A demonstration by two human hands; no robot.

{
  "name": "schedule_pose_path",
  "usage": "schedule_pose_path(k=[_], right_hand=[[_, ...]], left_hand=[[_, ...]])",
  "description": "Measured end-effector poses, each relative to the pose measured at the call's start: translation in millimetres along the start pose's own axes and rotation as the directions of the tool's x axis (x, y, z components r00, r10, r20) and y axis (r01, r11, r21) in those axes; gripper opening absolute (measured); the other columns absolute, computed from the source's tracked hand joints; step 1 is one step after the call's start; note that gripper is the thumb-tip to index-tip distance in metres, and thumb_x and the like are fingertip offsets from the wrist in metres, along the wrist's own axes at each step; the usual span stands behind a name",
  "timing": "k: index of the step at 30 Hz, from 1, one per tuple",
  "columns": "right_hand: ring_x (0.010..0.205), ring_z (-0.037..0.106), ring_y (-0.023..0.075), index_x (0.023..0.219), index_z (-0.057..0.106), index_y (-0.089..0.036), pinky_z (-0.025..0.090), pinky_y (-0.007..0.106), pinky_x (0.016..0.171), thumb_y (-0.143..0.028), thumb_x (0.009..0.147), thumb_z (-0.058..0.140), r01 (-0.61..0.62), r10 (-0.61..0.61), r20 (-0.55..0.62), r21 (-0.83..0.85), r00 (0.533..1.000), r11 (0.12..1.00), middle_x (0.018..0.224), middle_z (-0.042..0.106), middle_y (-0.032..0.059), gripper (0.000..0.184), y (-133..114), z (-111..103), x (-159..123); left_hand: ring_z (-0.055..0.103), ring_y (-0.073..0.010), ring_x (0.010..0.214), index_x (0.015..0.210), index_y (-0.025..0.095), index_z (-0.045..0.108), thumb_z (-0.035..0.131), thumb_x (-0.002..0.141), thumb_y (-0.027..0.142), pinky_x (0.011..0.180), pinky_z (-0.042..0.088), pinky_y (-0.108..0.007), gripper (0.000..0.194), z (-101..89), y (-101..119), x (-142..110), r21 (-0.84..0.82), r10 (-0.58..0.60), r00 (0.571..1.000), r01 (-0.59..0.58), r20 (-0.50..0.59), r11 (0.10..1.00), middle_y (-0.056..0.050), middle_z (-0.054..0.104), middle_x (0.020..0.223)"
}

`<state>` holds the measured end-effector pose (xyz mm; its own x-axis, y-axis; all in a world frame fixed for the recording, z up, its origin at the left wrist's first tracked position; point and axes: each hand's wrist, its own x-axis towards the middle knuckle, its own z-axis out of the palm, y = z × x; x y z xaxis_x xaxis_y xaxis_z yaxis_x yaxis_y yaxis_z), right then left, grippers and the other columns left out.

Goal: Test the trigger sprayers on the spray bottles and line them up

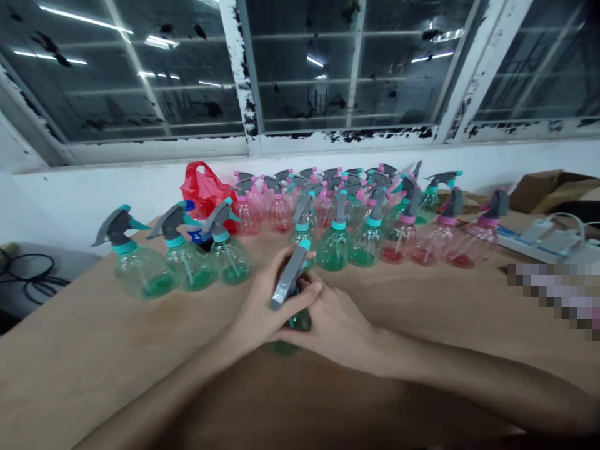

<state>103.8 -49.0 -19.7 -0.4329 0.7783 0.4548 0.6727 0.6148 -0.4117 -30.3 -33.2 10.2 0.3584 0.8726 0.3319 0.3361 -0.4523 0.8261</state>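
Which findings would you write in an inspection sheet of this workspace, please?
Surface: brown table, most things toward its far side.
Bottles: green ones and pink ones, with grey spray heads; coloured liquid shows in several.
Clutter: red bag, brown box, blue-capped bottle.
Left hand, right hand: both around one green bottle.
Cables: black loops beside the table; white cable, right.
Surroundings: white wall; windows, frames peeling.
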Motion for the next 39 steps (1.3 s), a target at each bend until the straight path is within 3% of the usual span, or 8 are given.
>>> schedule_pose_path(k=[3, 7, 14, 16, 22, 30, 39], right_hand=[[0.089, 0.060, 0.0296, 0.112, 0.057, -0.012, 0.052, 0.043, 0.069, -0.061, 0.072, 0.056, -0.023, 0.021, -0.058, -0.039, 0.998, 0.999, 0.103, 0.059, 0.0150, 0.063, 7, -4, -5], [0.101, 0.054, 0.0310, 0.107, 0.057, -0.007, 0.047, 0.045, 0.085, -0.061, 0.073, 0.055, 0.059, -0.064, -0.102, -0.051, 0.993, 0.997, 0.104, 0.060, 0.0184, 0.064, 19, -8, -8], [0.117, 0.048, 0.0259, 0.123, 0.046, -0.010, 0.039, 0.043, 0.099, -0.057, 0.078, 0.054, 0.201, -0.207, 0.072, 0.079, 0.976, 0.976, 0.123, 0.055, 0.0167, 0.066, 67, -18, -18], [0.121, 0.045, 0.0250, 0.127, 0.044, -0.014, 0.037, 0.045, 0.102, -0.056, 0.078, 0.054, 0.175, -0.182, 0.106, 0.074, 0.978, 0.982, 0.127, 0.053, 0.0140, 0.065, 90, -20, -25], [0.119, 0.049, 0.0208, 0.120, 0.053, -0.022, 0.041, 0.043, 0.100, -0.040, 0.089, 0.047, 0.078, -0.074, 0.143, -0.025, 0.987, 0.997, 0.127, 0.054, 0.0085, 0.037, 139, -9, -44], [0.126, 0.042, 0.0208, 0.126, 0.051, -0.022, 0.036, 0.045, 0.104, -0.037, 0.091, 0.043, 0.041, -0.040, 0.171, 0.000, 0.984, 0.999, 0.133, 0.051, 0.0084, 0.039, 147, 4, -50], [0.126, 0.042, 0.0198, 0.126, 0.051, -0.022, 0.035, 0.044, 0.105, -0.037, 0.090, 0.045, 0.008, -0.012, 0.168, 0.023, 0.986, 1.000, 0.132, 0.051, 0.0070, 0.039, 145, 1, -50]], left_hand=[[0.058, -0.0199, 0.104, 0.115, 0.023, 0.052, 0.059, 0.082, 0.025, 0.096, 0.042, -0.036, 0.034, 12.8, 1, 6, -0.055, 0.018, 1.000, -0.018, -0.012, 0.998, -0.003, 0.062, 0.112], [0.058, -0.0173, 0.102, 0.110, 0.021, 0.054, 0.053, 0.084, 0.019, 0.096, 0.041, -0.033, 0.026, 22.3, 0, 14, -0.054, 0.047, 0.998, -0.049, -0.035, 0.997, -0.003, 0.062, 0.111], [0.062, -0.0189, 0.084, 0.108, 0.024, 0.056, 0.049, 0.081, 0.015, 0.084, 0.048, -0.036, 0.030, 26.1, -9, 22, -0.059, 0.010, 1.000, -0.011, -0.025, 0.998, -0.001, 0.065, 0.091], [0.062, -0.0200, 0.081, 0.109, 0.026, 0.056, 0.049, 0.080, 0.015, 0.083, 0.048, -0.038, 0.032, 26.3, -9, 22, -0.063, 0.003, 1.000, -0.005, -0.021, 0.998, -0.001, 0.066, 0.087], [0.063, -0.0232, 0.089, 0.109, 0.028, 0.058, 0.049, 0.076, 0.015, 0.083, 0.049, -0.041, 0.036, 25.4, -5, 23, -0.082, -0.020, 1.000, 0.020, -0.007, 0.996, -0.001, 0.068, 0.088], [0.060, -0.0200, 0.064, 0.114, 0.028, 0.056, 0.049, 0.078, 0.021, 0.067, 0.051, -0.037, 0.038, 25.7, -6, 21, 0.002, -0.065, 0.998, 0.065, -0.018, 0.998, 0.001, 0.060, 0.067], [0.056, -0.0187, 0.057, 0.116, 0.028, 0.055, 0.048, 0.082, 0.028, 0.059, 0.049, -0.033, 0.034, 25.9, 0, 19, 0.031, -0.090, 0.996, 0.090, -0.014, 0.995, 0.003, 0.053, 0.058]])
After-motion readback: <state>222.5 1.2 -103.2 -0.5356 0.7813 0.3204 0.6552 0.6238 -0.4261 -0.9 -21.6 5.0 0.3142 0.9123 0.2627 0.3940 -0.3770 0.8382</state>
